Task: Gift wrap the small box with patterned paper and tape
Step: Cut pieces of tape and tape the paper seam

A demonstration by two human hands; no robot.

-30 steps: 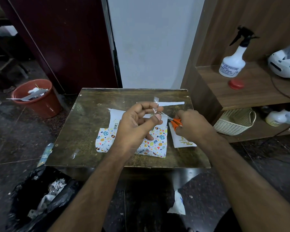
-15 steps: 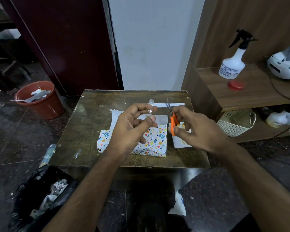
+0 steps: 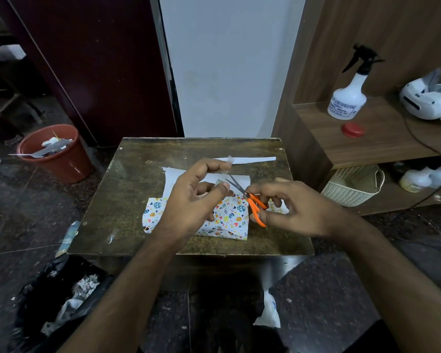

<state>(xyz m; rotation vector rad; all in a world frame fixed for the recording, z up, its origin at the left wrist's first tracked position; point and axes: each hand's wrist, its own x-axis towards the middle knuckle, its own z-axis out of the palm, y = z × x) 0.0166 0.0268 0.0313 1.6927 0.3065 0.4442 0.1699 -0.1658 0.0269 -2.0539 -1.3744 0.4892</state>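
While the left hand [image 3: 189,200] hangs above the worktop [image 3: 127,200] with its fingers curled, it pinches a strip of clear tape [image 3: 228,165] stretched between forefinger and thumb; the strip's upper end sticks up as a small crumpled tab at the forefinger tip. Just to its right, the right hand [image 3: 290,207] grips a pair of orange-handled scissors [image 3: 250,200], fingers curled about the loops, with the thin grey blades pointing up and left toward the tape, near the thumb of the left hand. Whether the blades touch the tape cannot be told. Under both hands the patterned paper [image 3: 229,217] lies flat on the worktop, its printed side up, partly hidden by the left wrist; white paper [image 3: 173,179] shows behind it, and a long white paper offcut [image 3: 255,160] lies farther back. The small box cannot be made out. On the floor to the left stands a red bucket [image 3: 59,161] holding scraps, and a black bag [image 3: 49,301] of waste sits near the front left corner. On the shelf [image 3: 382,141] to the right stand a white spray bottle [image 3: 348,98] and a red lid [image 3: 352,129], with a woven basket [image 3: 351,187] on the level below
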